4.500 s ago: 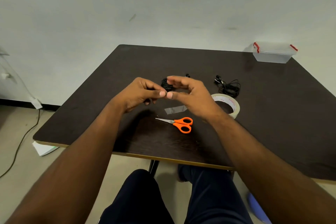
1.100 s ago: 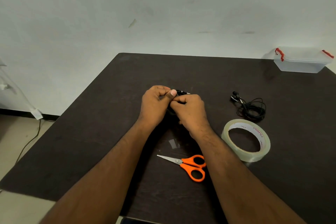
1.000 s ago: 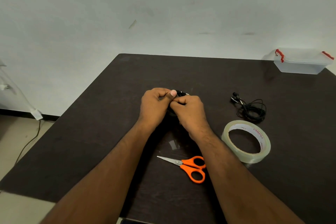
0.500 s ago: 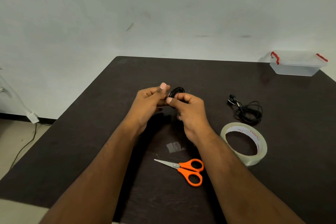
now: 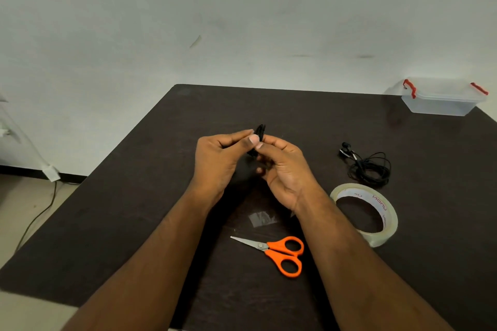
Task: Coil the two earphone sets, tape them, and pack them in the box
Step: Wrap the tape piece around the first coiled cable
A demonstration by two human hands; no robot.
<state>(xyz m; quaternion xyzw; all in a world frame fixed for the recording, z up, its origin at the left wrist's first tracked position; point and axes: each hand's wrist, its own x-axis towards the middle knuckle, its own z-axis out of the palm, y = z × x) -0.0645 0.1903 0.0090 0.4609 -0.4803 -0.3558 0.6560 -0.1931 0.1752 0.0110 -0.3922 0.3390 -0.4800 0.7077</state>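
A coiled black earphone set [image 5: 260, 131] is held above the dark table [image 5: 134, 209] between both hands. My left hand [image 5: 220, 161] pinches it with thumb and fingers from the left. My right hand [image 5: 285, 169] grips it from the right, fingers curled round the coil; most of the coil is hidden. A second black earphone set [image 5: 368, 166] lies loose on the table to the right. A roll of clear tape [image 5: 368, 212] lies in front of it. A cut strip of tape [image 5: 262, 219] sticks to the table below my hands. The clear plastic box [image 5: 441, 101] with red clips stands closed at the far right corner.
Orange-handled scissors [image 5: 279, 252] lie near the front edge, blades pointing left. A pale wall stands behind the table. A cable [image 5: 35, 220] runs over the floor at the left.
My hands have lifted off the table with the coiled earphones and turned them upright between the fingertips. A second ago both fists pressed the coil low over the table.
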